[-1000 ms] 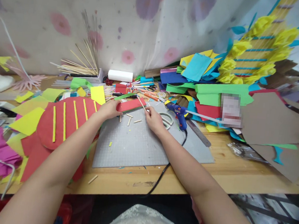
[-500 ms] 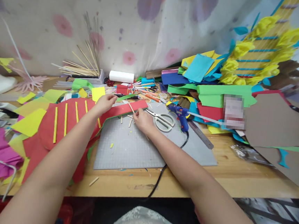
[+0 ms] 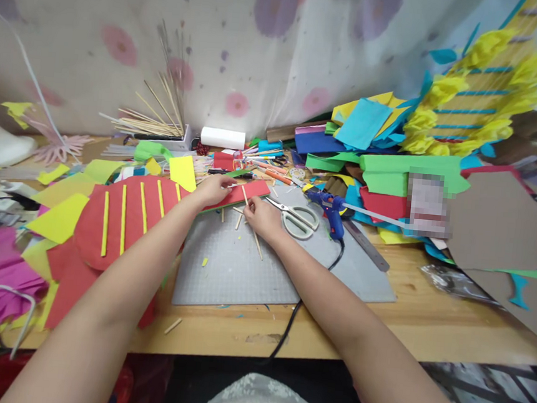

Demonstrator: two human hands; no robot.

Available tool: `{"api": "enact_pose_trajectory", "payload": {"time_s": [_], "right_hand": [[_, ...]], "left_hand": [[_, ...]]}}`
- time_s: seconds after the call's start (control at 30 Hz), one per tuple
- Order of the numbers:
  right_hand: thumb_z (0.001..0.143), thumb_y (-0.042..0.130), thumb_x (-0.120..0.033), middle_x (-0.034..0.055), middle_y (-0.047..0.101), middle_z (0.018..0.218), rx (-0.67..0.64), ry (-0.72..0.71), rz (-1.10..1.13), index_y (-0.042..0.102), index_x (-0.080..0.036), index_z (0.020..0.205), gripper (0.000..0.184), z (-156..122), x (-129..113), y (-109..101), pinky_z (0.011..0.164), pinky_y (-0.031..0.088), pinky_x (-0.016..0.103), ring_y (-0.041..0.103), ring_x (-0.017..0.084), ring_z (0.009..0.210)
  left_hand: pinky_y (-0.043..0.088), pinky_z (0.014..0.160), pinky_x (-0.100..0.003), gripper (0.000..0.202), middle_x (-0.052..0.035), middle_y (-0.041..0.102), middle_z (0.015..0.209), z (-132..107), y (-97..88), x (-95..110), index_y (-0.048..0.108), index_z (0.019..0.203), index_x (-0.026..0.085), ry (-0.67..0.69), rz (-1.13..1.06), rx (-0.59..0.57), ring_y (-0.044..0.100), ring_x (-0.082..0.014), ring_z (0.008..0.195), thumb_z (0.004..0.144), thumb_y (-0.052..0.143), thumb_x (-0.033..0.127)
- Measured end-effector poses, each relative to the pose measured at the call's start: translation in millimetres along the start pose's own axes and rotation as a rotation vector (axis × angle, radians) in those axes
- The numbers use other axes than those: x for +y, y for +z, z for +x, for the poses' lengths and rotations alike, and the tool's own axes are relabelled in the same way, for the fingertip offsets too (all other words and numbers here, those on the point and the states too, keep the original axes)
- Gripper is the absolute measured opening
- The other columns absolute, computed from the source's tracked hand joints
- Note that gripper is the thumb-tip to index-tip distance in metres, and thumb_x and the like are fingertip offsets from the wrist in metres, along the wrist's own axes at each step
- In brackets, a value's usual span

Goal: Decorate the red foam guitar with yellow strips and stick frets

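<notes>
Head: right hand [image 3: 262, 216] over 1 gray mat [image 3: 224, 273], wooden table [image 3: 217, 335]; curtain [image 3: 280, 71] behind.

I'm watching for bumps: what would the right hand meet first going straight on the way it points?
Probably the red strip just ahead of the right hand, though depth is unclear and they may already touch.

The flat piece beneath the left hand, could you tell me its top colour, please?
The flat piece is red on top, clearest in the head view.

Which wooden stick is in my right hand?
The long stick, showing on both sides of your right hand; the short pieces below the red strip lie on the gray mat.
</notes>
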State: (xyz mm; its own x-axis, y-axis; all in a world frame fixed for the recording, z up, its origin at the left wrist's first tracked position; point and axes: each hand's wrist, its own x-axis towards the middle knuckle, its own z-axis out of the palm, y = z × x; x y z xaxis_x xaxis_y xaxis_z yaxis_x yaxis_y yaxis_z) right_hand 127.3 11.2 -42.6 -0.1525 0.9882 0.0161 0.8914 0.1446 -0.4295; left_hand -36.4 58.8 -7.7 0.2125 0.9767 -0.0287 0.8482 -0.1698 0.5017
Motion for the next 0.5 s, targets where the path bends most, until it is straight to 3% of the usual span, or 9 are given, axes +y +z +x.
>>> {"api": "enact_pose_trajectory", "payload": {"time_s": [0.17, 0.5], "right_hand": [[0.085, 0.039, -0.037, 0.0045, 0.068, 0.091, -0.057, 0.028, 0.056, 0.060, -0.023, 0.097, 0.028, 4.2, 0.7, -6.4, 0.064, 0.037, 0.025, 0.062, 0.019, 0.084], [0.090, 0.029, -0.039, 0.0074, 0.068, 0.091, -0.035, 0.023, -0.040, 0.062, -0.023, 0.095, 0.037, 10.3, -0.5, 0.2, 0.066, 0.038, 0.026, 0.063, 0.019, 0.082]], "left_hand": [[0.043, 0.090, -0.029, 0.039, -0.0092, 0.063, 0.116, 1.8, 6.4, 6.7, 0.063, 0.110, 0.014, -0.031, 0.008, -0.022, 0.059, -0.0209, 0.101, 0.074, 0.050, 0.019], [0.042, 0.092, -0.031, 0.038, -0.0071, 0.065, 0.113, 4.8, 13.6, -3.0, 0.067, 0.105, 0.017, -0.016, 0.002, 0.024, 0.059, -0.0218, 0.103, 0.073, 0.047, 0.017]]}}
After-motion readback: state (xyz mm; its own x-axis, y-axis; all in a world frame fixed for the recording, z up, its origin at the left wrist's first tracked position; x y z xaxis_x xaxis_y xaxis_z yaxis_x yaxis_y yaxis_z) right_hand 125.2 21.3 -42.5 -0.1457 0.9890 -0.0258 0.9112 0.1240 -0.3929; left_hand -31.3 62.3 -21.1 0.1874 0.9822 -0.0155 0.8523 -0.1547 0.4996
